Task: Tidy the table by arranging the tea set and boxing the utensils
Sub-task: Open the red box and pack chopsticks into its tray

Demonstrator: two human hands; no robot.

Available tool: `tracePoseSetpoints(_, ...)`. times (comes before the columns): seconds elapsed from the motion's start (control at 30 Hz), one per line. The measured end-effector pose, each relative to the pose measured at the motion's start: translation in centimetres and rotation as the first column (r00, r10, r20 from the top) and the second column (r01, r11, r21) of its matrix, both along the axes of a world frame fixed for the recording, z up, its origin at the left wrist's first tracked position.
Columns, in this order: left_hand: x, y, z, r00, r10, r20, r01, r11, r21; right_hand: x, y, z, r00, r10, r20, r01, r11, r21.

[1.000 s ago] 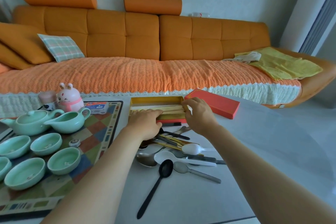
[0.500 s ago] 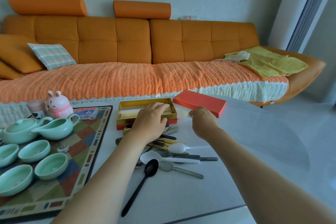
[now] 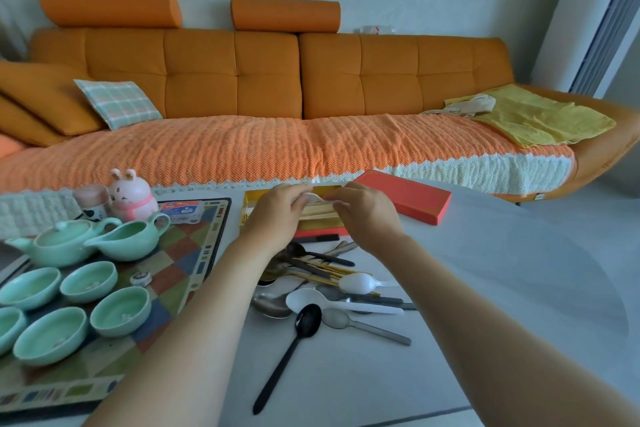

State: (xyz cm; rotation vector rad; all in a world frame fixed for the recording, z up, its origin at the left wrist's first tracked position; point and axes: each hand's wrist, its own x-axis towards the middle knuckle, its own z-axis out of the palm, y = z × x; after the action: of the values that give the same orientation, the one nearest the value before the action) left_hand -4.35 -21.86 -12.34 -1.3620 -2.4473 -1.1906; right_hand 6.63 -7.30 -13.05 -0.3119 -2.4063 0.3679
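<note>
A gold-lined utensil box [image 3: 250, 210] stands open at the far middle of the table, with pale chopsticks [image 3: 320, 211] inside. My left hand [image 3: 277, 217] lies over the box, its bent fingers touching the contents beside the bowl of a white plastic spoon [image 3: 313, 199]. My right hand [image 3: 363, 215] pinches that spoon's handle end over the box. The red lid [image 3: 405, 199] lies just to the right. Loose utensils [image 3: 325, 274] are piled in front of the box, among them a black spoon [image 3: 294, 340]. The green teapot [image 3: 65, 243], pitcher [image 3: 131, 239] and cups [image 3: 121, 310] sit on the left.
The tea set stands on a checkered mat [image 3: 180, 270]. Behind it are a pink rabbit figure [image 3: 131, 196], a small jar [image 3: 91, 198] and a blue packet [image 3: 181, 211]. An orange sofa [image 3: 242, 80] runs behind the table. Bare tabletop [image 3: 502, 288] shows to the right.
My right hand moved from the table beside the box to over it, now with a white spoon. My left hand shifted slightly farther over the box.
</note>
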Motion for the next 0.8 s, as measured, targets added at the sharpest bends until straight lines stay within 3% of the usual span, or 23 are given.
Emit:
tracePoseSetpoints(0.17,-2.6,-1.7,-0.5,0.99,0.127,-0.066,-0.121,0.989,0.088,-2.1,-0.6,-0.6,0.989,0.086,0.117,-0.082,0.996,-0.039)
tracePoseSetpoints(0.3,-3.5,-2.6,-1.2,0.988,0.135,-0.079,-0.129,0.989,0.068,-3.7,-0.8,-1.1,0.976,0.083,0.199,-0.069,0.995,-0.076)
tracePoseSetpoints(0.47,-4.3,-3.3,-2.2,0.985,0.129,-0.117,-0.138,0.988,-0.074,-5.3,-0.9,-2.2,0.964,0.076,0.254,-0.047,0.992,-0.118)
tracePoseSetpoints(0.63,-4.3,-4.0,-2.7,0.971,0.113,-0.209,-0.205,0.842,-0.499,-6.2,-1.2,-2.8,0.95,0.04,0.311,0.006,0.99,-0.144)
tracePoseSetpoints(0.8,-4.2,-4.0,-2.8,0.975,0.096,-0.201,-0.173,0.894,-0.413,-5.3,-1.5,-2.3,0.937,0.107,0.334,-0.045,0.981,-0.188)
